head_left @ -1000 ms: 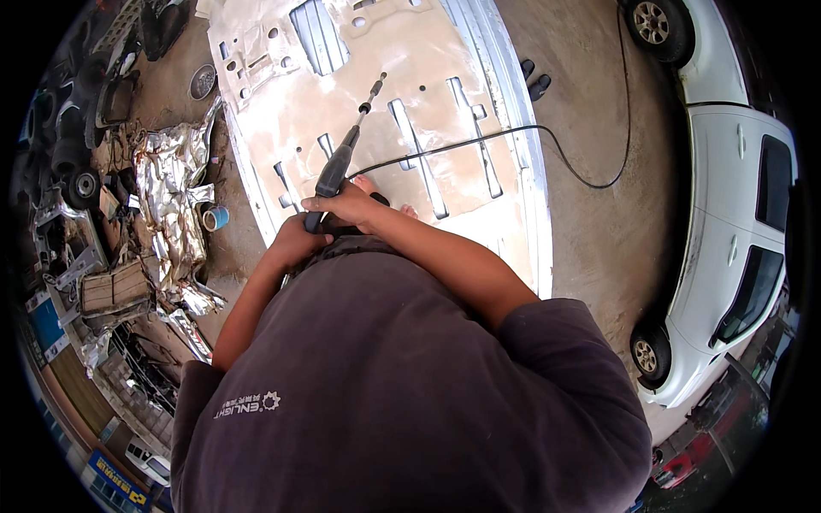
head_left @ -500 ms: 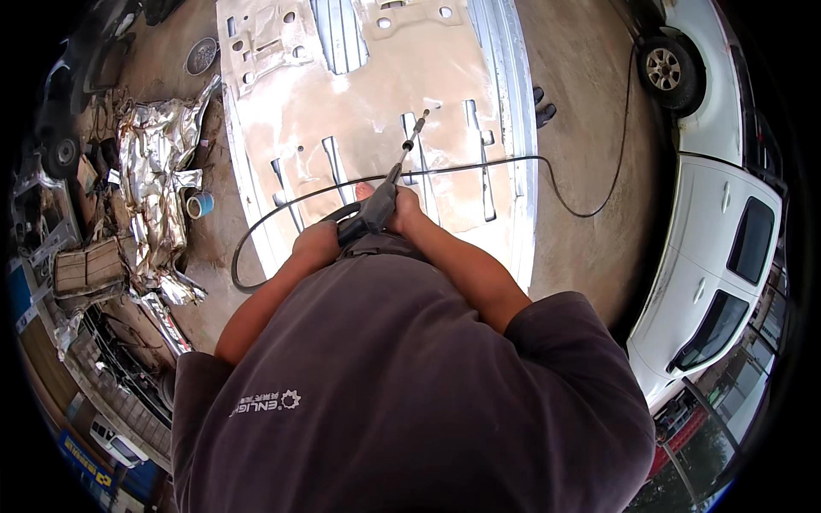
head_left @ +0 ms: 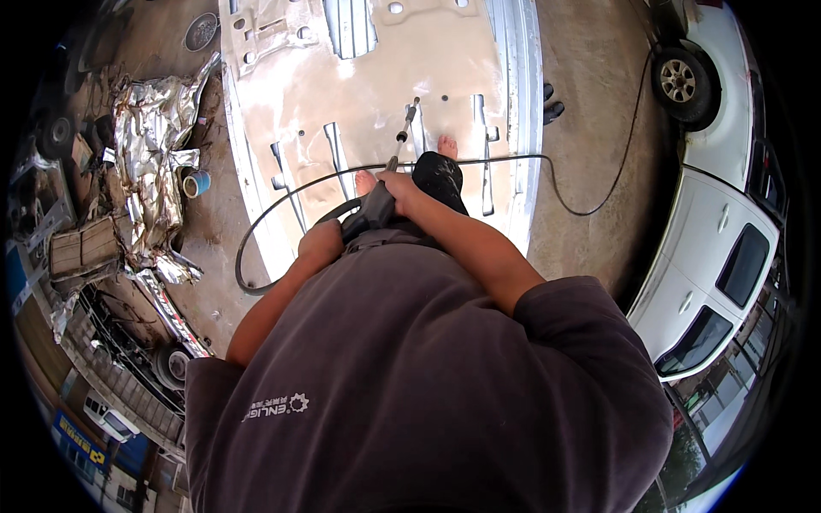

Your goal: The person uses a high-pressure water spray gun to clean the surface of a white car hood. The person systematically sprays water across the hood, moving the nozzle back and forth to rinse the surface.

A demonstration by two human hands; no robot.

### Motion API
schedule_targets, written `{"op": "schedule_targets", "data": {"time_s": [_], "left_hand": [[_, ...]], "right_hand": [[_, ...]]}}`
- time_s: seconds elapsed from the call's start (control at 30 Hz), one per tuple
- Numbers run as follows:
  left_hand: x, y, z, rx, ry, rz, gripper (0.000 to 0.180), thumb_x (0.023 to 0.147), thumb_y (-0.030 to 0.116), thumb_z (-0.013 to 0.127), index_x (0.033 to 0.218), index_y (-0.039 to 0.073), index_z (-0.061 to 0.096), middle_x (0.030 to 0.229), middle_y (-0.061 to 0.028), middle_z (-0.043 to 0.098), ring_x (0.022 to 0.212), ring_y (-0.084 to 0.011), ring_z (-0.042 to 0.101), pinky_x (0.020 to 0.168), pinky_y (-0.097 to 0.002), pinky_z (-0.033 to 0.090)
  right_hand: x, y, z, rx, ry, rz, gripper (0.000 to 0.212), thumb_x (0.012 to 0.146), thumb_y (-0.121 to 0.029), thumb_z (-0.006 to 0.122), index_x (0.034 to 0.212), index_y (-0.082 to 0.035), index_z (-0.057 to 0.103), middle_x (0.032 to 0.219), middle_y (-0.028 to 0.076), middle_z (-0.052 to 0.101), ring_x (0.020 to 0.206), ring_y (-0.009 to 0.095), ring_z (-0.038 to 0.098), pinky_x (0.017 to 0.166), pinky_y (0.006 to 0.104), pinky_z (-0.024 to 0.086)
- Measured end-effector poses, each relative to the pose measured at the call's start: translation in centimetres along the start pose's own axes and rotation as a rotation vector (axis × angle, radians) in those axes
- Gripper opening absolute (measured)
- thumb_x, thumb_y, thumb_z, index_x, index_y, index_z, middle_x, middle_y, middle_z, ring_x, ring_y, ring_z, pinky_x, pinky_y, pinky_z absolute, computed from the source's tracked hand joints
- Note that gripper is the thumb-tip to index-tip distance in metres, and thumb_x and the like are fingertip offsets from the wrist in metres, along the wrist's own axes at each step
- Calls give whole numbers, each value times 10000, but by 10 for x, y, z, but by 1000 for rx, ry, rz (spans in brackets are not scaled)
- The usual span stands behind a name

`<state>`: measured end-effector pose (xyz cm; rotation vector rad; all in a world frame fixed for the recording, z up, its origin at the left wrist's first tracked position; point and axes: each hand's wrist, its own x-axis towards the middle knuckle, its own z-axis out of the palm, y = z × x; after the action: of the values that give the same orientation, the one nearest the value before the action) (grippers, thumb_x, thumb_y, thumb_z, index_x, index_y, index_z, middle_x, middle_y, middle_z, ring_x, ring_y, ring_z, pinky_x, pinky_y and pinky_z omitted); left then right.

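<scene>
A dark pressure washer gun [head_left: 373,210] is held in front of my waist, its thin lance pointing forward and slightly right. My left hand [head_left: 321,241] is closed around the rear of the gun. Farther forward, my right hand [head_left: 400,190] wraps its front body. The lance's nozzle [head_left: 416,103] hovers over a large beige and silver vehicle floor panel [head_left: 428,64] with slots and round holes. Whether water comes out, I cannot tell. I stand barefoot on this panel; my right foot [head_left: 448,147] is forward of my left foot [head_left: 365,182].
A black hose [head_left: 513,158] loops at my left and crosses the panel to the right. Dark shoes [head_left: 552,104] lie off its right edge. Crumpled silver foil sheeting [head_left: 150,162], a blue can [head_left: 197,184] and a round basin [head_left: 202,32] are left. A white pickup [head_left: 684,274] stands right.
My right leg has come forward into view, its foot now on the panel. The surroundings have shifted slightly in view. Both hands keep their hold on the gun.
</scene>
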<state>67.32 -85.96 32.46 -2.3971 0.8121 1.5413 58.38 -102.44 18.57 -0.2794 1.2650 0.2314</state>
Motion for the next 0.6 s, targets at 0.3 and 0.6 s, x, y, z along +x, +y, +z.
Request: {"op": "schedule_targets", "data": {"time_s": [0.3,0.6], "left_hand": [[46,94,-31,-42,-56,-156,259,972,152,461,1095,50,666,1093,-210,712,1061,-372,687,882,-499,538],[45,223,-80,-124,-31,-278,254,985,152,441,1108,56,642,1086,-204,710,1046,-371,687,872,-508,532]], "right_hand": [[47,-81,-57,-210,4,43,212,899,-167,640,992,18,596,823,141,614,698,286,641,641,449,541],[27,-214,-87,-497,19,78,226,859,-144,662,970,47,614,845,154,630,724,295,648,671,460,538]]}}
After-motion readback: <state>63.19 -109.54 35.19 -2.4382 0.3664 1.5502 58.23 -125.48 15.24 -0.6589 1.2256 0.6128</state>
